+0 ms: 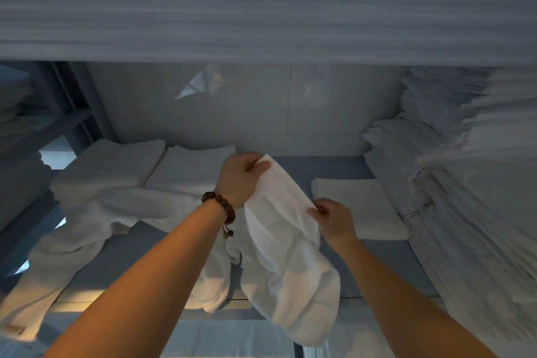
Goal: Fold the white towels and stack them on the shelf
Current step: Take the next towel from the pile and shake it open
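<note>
As left hand [241, 177], right hand [335, 222] pinch edge, towel [286, 244] hangs between

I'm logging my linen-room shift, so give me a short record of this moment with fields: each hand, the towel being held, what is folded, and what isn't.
left hand: pinches the top corner of the white cloth towel
right hand: pinches the same towel's edge, lower down
held towel: unfolded, hanging limp above the grey shelf
folded: two white towel piles at back left; one flat folded white towel at right
unfolded: rumpled white towel draped at front left
left wrist: brown bead bracelet
</note>
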Demonstrator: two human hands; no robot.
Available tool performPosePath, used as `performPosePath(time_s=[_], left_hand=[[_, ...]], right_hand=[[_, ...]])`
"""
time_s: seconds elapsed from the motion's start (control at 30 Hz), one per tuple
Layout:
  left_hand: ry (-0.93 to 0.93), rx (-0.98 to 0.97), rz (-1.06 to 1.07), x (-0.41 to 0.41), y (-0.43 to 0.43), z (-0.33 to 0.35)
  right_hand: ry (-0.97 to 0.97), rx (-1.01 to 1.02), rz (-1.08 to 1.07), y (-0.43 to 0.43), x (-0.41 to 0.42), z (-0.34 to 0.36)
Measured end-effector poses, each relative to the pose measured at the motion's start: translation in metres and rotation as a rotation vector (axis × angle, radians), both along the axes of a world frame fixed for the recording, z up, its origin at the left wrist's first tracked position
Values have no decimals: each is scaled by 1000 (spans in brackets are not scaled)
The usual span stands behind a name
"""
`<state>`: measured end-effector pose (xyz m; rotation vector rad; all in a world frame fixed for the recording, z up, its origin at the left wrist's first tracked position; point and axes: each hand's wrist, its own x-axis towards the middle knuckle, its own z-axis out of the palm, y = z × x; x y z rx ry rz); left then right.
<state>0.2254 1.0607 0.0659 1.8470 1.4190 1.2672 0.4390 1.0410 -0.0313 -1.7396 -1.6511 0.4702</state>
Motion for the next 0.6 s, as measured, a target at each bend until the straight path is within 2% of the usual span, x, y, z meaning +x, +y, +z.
performPosePath(time_s=[0.1, 0.3, 0.37, 0.53, 0.6], left_hand=[[-21, -4, 24, -9, 3, 3], [-126, -18, 21, -10, 11, 25], [-108, -4, 58, -15, 17, 30], [-80, -16, 226, -34, 31, 14], [-56, -27, 265, -40, 37, 6]], right_hand=[[-8, -72, -89, -3, 7, -30], [84, -230, -252, -5, 10, -64], [156, -252, -268, -3, 16, -70], [560, -186, -291, 19, 36, -38], [522, -142, -229, 37, 45, -5]])
